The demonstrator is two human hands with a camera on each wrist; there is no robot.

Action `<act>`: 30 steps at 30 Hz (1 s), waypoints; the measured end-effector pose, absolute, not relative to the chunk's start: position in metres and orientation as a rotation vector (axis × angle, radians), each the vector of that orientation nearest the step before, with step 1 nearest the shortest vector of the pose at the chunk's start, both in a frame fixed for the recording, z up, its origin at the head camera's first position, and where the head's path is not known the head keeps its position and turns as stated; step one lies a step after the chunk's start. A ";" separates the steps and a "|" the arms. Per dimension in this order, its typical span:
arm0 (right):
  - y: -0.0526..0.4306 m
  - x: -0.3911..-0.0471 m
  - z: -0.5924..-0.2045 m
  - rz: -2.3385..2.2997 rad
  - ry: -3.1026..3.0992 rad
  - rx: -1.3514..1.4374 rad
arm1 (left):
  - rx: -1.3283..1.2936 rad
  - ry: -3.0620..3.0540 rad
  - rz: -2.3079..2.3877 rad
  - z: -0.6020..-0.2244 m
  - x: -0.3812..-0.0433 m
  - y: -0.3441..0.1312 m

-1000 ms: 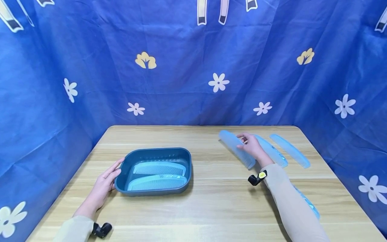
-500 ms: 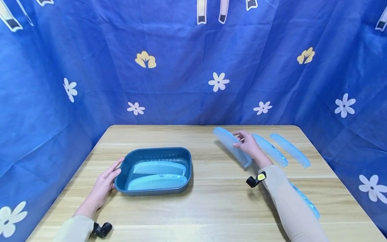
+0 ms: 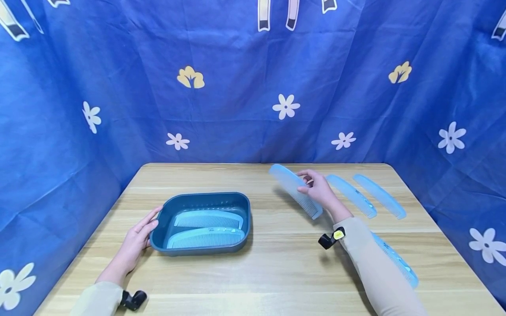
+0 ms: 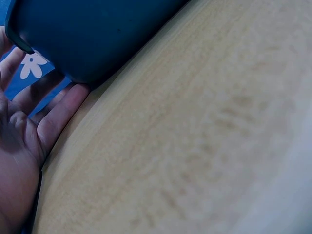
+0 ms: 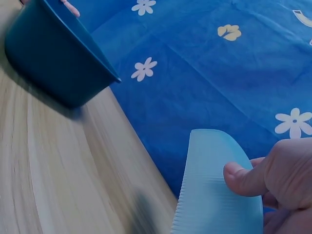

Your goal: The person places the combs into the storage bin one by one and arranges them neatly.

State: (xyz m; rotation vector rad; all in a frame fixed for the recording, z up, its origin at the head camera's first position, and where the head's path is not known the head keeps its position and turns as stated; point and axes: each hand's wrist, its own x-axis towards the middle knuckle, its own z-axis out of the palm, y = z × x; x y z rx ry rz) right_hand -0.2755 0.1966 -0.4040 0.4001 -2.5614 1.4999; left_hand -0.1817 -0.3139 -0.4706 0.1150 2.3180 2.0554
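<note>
My right hand (image 3: 317, 191) pinches a light blue comb (image 3: 294, 188) by its spine, right of the table's middle. The right wrist view shows the thumb (image 5: 241, 178) flat on the face of this comb (image 5: 214, 190), whose teeth point left; the other fingers are mostly hidden behind it. The comb is raised, with its shadow below it. At the left, my left hand (image 3: 136, 239) rests with extended fingers against the end of a dark teal basin (image 3: 199, 252), touching its outer wall. Inside the basin lie two blue combs, one comb (image 3: 209, 219) behind the other comb (image 3: 205, 238).
Two more combs lie side by side at the back right, a nearer comb (image 3: 352, 196) and a farther comb (image 3: 380, 196). Another comb (image 3: 399, 261) lies partly under my right forearm in view. A blue patterned curtain (image 3: 237, 109) encloses the wooden table (image 3: 276, 281).
My right hand has lifted its comb and carried it left, away from the combs at the back right. My left hand and the basin have stayed in place.
</note>
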 end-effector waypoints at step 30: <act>0.137 -0.241 -0.360 1.542 -2.424 0.621 | 0.110 2.287 2.072 -0.470 -0.183 -0.315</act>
